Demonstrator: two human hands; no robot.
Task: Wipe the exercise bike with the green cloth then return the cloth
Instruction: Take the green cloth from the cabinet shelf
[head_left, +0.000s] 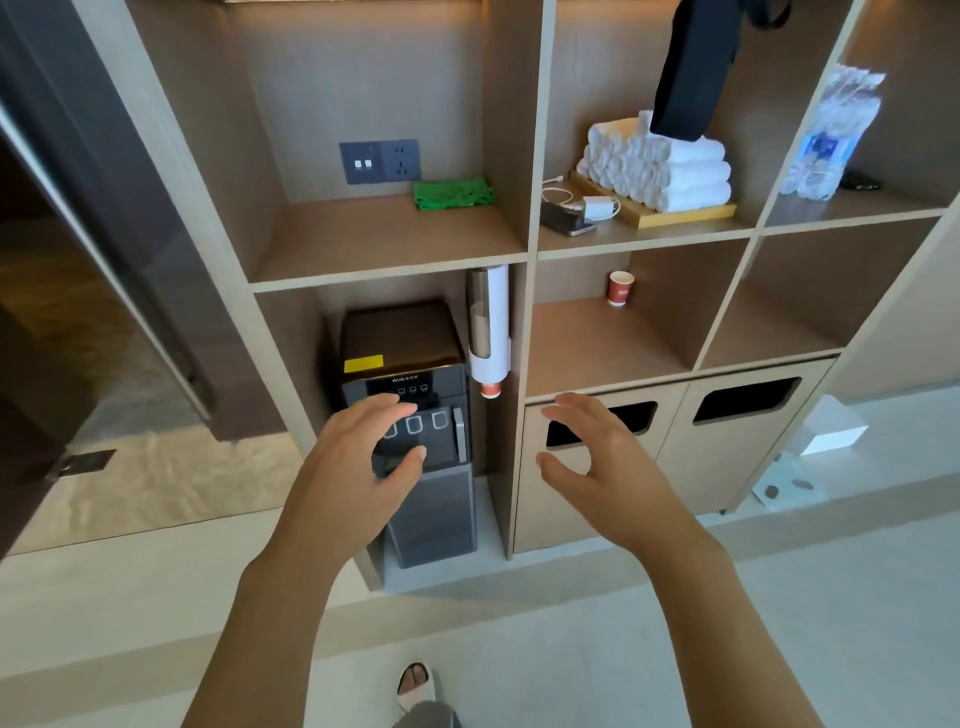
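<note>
The green cloth (453, 194) lies folded at the back right of a wooden shelf compartment (384, 244), below a wall socket. My left hand (363, 457) hovers in front of the water dispenser with relaxed, spread fingers and holds nothing. My right hand (597, 457) hangs in front of the bin cabinet, fingers loosely curved, also empty. Both hands are well below the cloth's shelf. No exercise bike is in view.
A black water dispenser (410, 374) stands under the cloth's shelf, with a cup holder (488, 332) beside it. Rolled white towels (660, 166) on a tray, a charger, a red paper cup (621, 287) and bottled water (831, 140) fill neighbouring compartments. Two bin openings (745, 399) sit low right.
</note>
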